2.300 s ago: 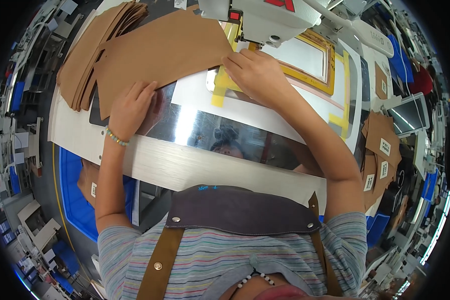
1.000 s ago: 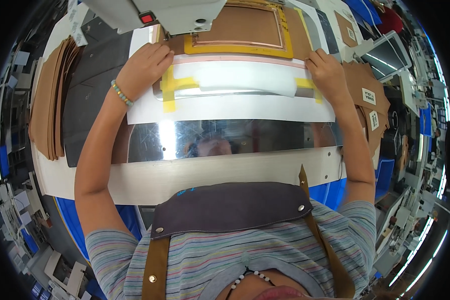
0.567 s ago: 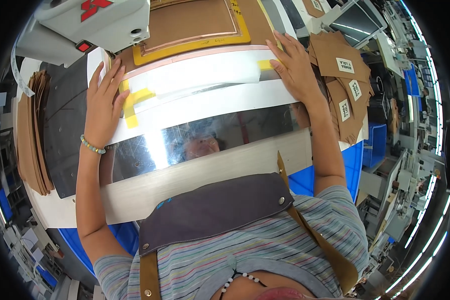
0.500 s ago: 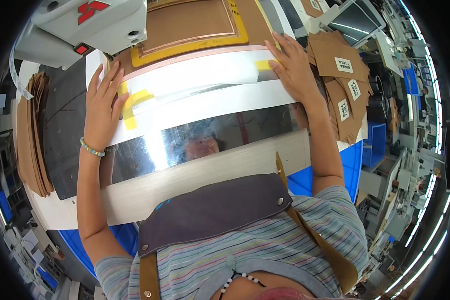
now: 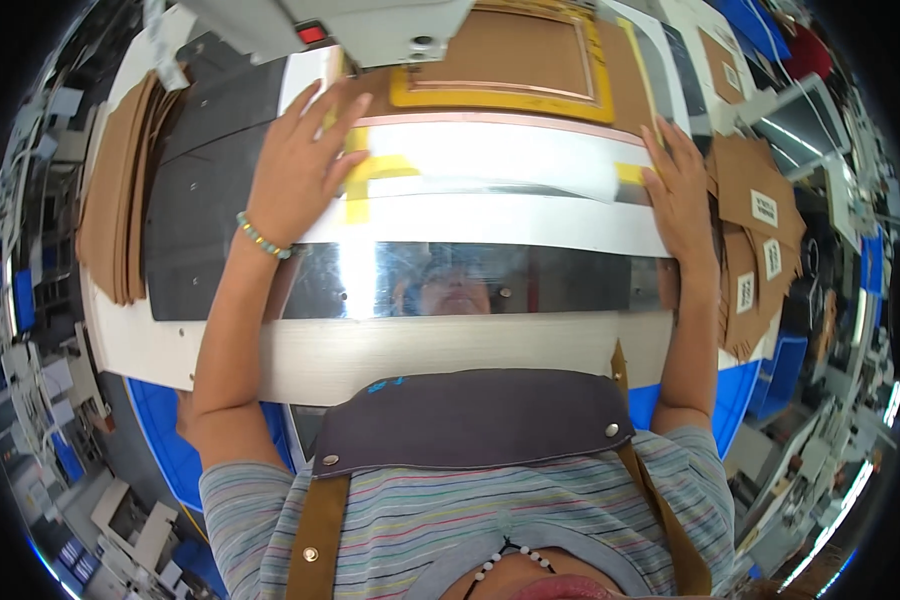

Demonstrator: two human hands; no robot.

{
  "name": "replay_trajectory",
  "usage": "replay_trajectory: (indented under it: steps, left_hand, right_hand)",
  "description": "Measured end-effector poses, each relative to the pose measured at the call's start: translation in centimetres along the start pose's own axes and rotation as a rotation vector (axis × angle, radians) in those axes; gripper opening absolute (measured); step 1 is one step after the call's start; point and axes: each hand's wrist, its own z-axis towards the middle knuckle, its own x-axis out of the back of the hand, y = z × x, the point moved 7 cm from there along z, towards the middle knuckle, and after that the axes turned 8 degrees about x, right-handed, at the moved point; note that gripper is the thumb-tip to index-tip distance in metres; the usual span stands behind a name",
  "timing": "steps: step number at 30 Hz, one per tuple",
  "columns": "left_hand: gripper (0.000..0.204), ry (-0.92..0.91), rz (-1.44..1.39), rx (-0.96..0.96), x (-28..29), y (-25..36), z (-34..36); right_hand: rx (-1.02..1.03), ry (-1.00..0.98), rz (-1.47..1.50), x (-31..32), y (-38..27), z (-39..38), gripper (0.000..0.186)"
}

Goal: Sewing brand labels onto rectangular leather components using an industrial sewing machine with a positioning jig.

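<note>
My left hand (image 5: 305, 160) lies with fingers spread at the left edge of a brown sheet (image 5: 625, 75), beside strips of yellow tape (image 5: 357, 205). At the sheet's right edge, my right hand (image 5: 682, 195) rests with its fingers stretched out, close to another yellow tape piece (image 5: 630, 174). Between the hands runs a white panel (image 5: 490, 150) with a pink strip along its far side. On the brown sheet sits a yellow frame (image 5: 500, 105) with a copper-coloured inner rim. Neither hand visibly grips anything; the left fingertips are slightly blurred.
A white machine head (image 5: 370, 25) overhangs the far left, just beyond my left hand. Stacks of brown pieces stand at left (image 5: 115, 200) and, with white labels, at right (image 5: 740, 245). Nearer me are a shiny metal plate (image 5: 560, 285), a pale board edge (image 5: 470, 340) and blue bins (image 5: 160, 430).
The whole view has turned and shifted, so the table appears further right and more level. Both hands stay at the two side edges of the sheet.
</note>
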Motion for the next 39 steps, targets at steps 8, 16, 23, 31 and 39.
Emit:
replay_trajectory:
  steps: [8,16,23,31,39]
  left_hand:
    - [0.039,-0.01,-0.01,-0.025,0.0,-0.8,-0.5]
    - [0.037,0.012,-0.03,-0.019,0.1,-1.1,-0.4]
    - [0.034,0.046,-0.047,-0.023,0.7,-0.9,-0.3]
    - [0.03,0.0,-0.116,0.01,0.7,-0.4,0.2]
    - [0.03,-0.054,-0.175,0.06,-0.1,-1.3,-0.2]
  right_hand:
    - [-0.068,-0.08,0.005,-0.6,0.1,0.0,0.047]
    - [-0.048,-0.079,-0.005,-0.5,-0.2,0.0,0.047]
    - [-0.031,-0.064,0.01,-0.6,-0.1,0.1,0.048]
    - [0.01,0.004,-0.039,-0.6,0.6,-0.3,0.048]
    - [0.0,0.142,-0.072,1.8,1.1,-1.1,0.046]
